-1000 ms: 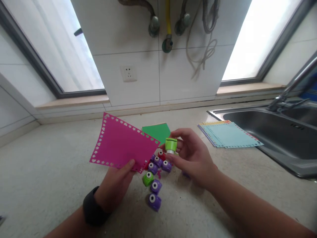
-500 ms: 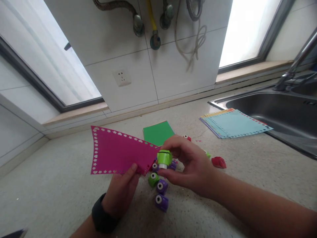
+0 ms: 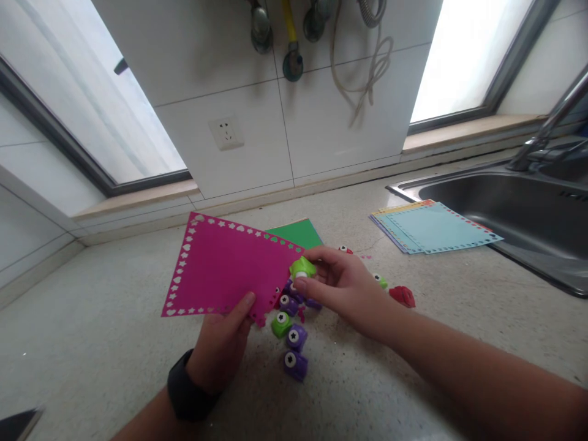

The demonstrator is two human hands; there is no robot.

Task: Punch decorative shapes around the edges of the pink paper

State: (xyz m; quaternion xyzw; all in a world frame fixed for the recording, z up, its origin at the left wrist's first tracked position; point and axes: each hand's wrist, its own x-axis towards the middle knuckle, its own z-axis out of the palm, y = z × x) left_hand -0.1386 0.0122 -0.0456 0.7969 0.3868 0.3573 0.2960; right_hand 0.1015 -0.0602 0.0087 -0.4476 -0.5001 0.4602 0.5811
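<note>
The right hand (image 3: 349,285) covers a good bit of the pile, so the count of small punches on the tabletop (image 3: 92,343) is rough. The green punch (image 3: 302,267) sits in its fingers, grip clamped on it, right at the near-right edge of the pink sheet (image 3: 227,269), and I can't really tell whether the paper is inside the slot or just touching it.

The left hand (image 3: 220,349) pinches the pink sheet by its near edge, thumb on top, grip closed on the paper, holding it up over the middle of the tabletop. It wears a black watch (image 3: 186,392) on the wrist. All the sheet's edges have punched stars and hearts.

Counting what shows: about four purple punches (image 3: 296,337) in a cluster below the hands, maybe more hidden, one loose lime punch (image 3: 280,323) among them, another green one (image 3: 380,281) peeking out behind the right hand, and two red punches (image 3: 402,296), one mostly hidden.

A green sheet (image 3: 301,233) lies behind, partly covered by the pink one. A stack of coloured sheets (image 3: 432,229), light blue on top, sits at the right edge of the tabletop by the sink (image 3: 505,208). The faucet (image 3: 551,128) is cut off at the frame.
</note>
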